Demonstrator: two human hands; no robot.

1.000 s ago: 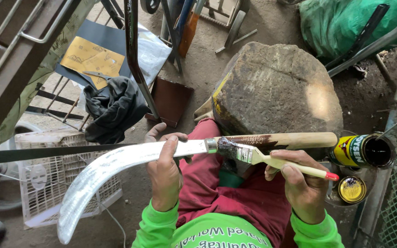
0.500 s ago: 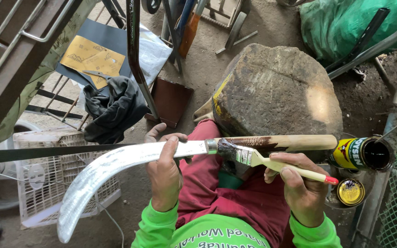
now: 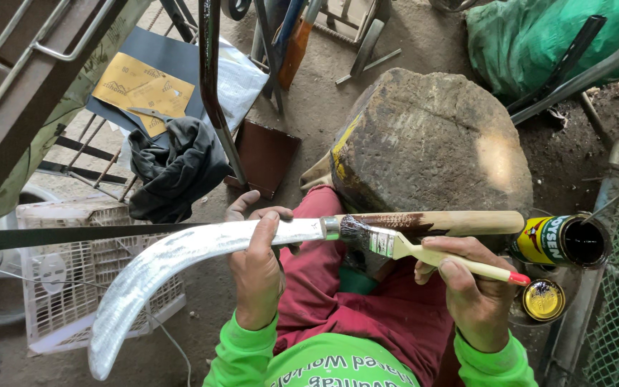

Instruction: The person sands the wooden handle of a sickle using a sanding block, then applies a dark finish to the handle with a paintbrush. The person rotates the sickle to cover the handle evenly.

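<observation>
My left hand (image 3: 256, 276) has its fingers (image 3: 265, 228) wrapped over the sickle blade (image 3: 173, 258) near the handle (image 3: 442, 222). My right hand (image 3: 471, 287) pinches the paintbrush (image 3: 424, 252), bristles touching the handle.

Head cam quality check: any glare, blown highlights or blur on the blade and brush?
Head view: sharp focus on the curved steel sickle blade, with mild sheen and no clipping; the flat paintbrush in the right hand is crisp; a sun patch washes out part of the big brown rock; edges bow slightly.
</observation>
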